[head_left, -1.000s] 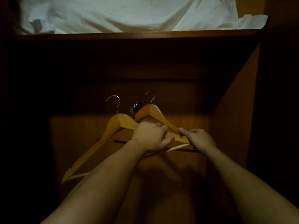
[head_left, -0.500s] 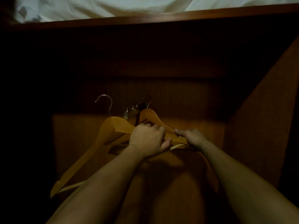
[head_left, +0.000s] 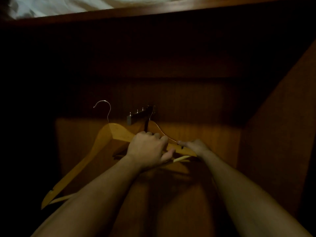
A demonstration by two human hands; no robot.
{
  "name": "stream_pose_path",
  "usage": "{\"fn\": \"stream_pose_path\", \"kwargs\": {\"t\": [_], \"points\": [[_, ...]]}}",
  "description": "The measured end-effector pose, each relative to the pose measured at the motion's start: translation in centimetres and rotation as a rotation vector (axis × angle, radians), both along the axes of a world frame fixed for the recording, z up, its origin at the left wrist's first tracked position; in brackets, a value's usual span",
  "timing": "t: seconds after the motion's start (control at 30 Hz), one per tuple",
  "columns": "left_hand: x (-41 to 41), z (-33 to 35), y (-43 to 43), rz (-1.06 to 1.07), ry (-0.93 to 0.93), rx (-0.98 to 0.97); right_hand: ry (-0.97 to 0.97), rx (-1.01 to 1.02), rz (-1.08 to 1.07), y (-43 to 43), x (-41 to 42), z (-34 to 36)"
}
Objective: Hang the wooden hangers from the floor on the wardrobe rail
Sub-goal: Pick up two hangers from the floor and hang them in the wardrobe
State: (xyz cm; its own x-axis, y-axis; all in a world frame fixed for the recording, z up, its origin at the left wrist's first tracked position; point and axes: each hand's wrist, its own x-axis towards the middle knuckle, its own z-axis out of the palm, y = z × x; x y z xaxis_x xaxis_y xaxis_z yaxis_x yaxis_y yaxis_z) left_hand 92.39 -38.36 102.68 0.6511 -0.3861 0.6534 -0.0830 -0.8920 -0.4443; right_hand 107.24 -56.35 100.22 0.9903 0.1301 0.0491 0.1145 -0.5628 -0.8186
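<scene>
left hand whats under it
The left hand grips one arm of the near wooden hanger; a pale crossbar pokes out below the thumb. A second hanger runs behind the fingers. How the two overlap under the palm is covered.

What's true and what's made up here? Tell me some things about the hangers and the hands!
1. There are two wooden hangers. True: a left hanger and a right hanger.
2. Both hands are empty. False: the left hand grips the left hanger, and the right hand holds the right hanger's end.
3. The left hanger's hook is on the metal peg bar. False: the hook is free, left of the bar.
4. White cloth lies on the shelf above. True.
</scene>
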Motion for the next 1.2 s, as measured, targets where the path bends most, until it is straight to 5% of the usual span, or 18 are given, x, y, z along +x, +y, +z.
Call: {"fn": "stream_pose_path", "kwargs": {"t": [0.3,0.5,0.7,0.93,1.2], "points": [[-0.8,-0.2,0.2,-0.021,0.023,-0.033,-0.001,0.021,0.017,-0.9,-1.9,0.7],[-1.5,-0.3,0.0,-0.089,0.045,-0.046,-0.362,0.088,0.214,-0.6,-8.3,3.6],[-2.0,-1.2,-1.0,-0.174,0.008,-0.02,-0.304,-0.117,0.368,-0.3,-14.2,2.0],[-4.0,-2.5,-2.0,-0.298,0.047,0.051,-0.284,-0.018,0.312,-3.1,-16.1,-0.4],[-6.6,-4.2,2.2,-0.406,-0.251,0.102,-0.39,-0.066,0.236,-3.5,-16.8,-1.0]]}}
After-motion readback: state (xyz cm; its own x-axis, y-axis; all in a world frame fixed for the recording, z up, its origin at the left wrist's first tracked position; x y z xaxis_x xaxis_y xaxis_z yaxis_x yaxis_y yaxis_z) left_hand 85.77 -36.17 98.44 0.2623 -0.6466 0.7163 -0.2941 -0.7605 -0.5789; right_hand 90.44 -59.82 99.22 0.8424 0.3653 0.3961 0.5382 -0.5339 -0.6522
